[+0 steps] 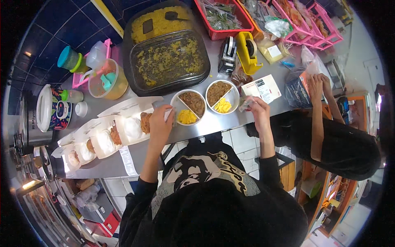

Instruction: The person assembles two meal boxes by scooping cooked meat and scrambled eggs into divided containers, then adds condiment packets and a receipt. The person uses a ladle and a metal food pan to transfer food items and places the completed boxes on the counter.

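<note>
Two round white divided bowls stand side by side at the counter's near edge. The left bowl (173, 103) and the right bowl (235, 96) each hold brown minced food and yellow scrambled egg. Beside the left bowl, my left hand (161, 121) is closed, fingertips pinched on something pale I cannot make out. Just right of the other bowl, my right hand (261, 111) grips a small clear plastic packet (246, 103); its contents are unclear. Open paper boxes (108, 123) with white rice and fried chicken line up left of my left hand.
Behind the bowls sits a large black tray (138, 78) with yellow grains. Tape dispensers (248, 55), a white card box (265, 88) and a red basket (230, 33) stand to the right. A tub (117, 88) stands left. At right, a co-worker's hands (316, 88) touch a dark package.
</note>
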A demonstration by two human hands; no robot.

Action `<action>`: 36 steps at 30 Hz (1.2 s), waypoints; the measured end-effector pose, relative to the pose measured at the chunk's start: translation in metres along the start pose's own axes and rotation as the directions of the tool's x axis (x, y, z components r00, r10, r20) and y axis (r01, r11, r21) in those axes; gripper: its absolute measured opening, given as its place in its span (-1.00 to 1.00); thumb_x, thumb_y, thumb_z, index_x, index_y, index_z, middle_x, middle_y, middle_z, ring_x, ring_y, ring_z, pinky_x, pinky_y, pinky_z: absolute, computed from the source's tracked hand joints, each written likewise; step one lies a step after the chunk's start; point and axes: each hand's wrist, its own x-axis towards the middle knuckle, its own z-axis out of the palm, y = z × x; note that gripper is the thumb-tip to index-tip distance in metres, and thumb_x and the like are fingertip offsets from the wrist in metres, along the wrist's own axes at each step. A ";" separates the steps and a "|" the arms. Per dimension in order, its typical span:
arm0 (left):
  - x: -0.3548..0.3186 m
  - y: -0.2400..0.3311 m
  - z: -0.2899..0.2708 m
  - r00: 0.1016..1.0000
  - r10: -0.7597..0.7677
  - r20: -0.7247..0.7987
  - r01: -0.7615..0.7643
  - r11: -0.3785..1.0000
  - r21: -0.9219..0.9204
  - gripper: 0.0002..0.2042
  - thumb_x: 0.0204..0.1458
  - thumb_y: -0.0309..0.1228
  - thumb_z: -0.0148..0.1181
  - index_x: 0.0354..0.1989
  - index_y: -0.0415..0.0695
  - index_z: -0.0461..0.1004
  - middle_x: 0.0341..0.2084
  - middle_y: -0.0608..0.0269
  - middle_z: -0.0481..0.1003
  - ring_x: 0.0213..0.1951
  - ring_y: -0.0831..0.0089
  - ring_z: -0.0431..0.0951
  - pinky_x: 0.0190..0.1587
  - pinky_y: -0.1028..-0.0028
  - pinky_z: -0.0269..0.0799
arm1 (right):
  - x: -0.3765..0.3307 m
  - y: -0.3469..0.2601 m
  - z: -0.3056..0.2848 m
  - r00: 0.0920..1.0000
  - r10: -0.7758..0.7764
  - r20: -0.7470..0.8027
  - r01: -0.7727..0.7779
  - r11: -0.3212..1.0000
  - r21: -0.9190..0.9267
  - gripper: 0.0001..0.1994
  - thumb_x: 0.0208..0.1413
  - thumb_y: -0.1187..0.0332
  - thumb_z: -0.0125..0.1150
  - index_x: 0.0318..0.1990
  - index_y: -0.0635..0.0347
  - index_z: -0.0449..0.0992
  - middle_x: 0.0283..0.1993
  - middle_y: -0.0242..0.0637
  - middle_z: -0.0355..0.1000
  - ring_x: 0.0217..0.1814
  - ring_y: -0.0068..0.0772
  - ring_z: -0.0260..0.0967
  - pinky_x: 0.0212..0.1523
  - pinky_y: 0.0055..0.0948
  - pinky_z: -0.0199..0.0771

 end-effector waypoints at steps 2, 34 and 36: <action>0.005 -0.009 0.009 1.000 -0.001 0.004 0.001 1.000 -0.004 -0.80 -0.02 -0.44 0.19 -0.22 -0.20 0.43 -0.37 0.01 0.51 -0.30 0.10 0.53 -0.27 0.29 0.39 | 0.011 0.002 0.004 0.997 0.071 0.013 -0.069 0.988 -0.140 -0.96 -0.08 0.51 0.21 -0.42 0.24 0.51 -0.18 -0.22 0.46 -0.10 -0.40 0.39 -0.18 -0.45 0.37; 0.092 0.094 0.055 0.930 -0.275 -0.244 0.274 0.961 -0.036 -0.81 0.05 -0.49 0.13 -0.17 -0.22 0.35 -0.31 0.20 0.39 -0.21 0.42 0.36 -0.03 0.47 0.25 | 0.406 -0.272 -0.257 0.166 -0.719 -0.675 0.709 0.563 -0.425 -0.86 0.09 0.50 0.04 -0.30 0.38 0.52 -0.39 -0.19 0.49 -0.46 -0.40 0.40 -0.41 -0.44 0.41; 0.101 0.125 0.079 0.918 -0.302 -0.257 0.313 0.950 0.002 -0.81 0.04 -0.51 0.11 -0.19 -0.25 0.33 -0.28 0.21 0.36 -0.21 0.40 0.36 -0.01 0.46 0.23 | 0.458 -0.276 -0.324 0.071 -0.403 -0.912 0.699 0.673 -0.243 -0.86 -0.02 0.56 0.08 -0.31 0.41 0.51 -0.39 -0.15 0.50 -0.46 -0.34 0.42 -0.41 -0.38 0.44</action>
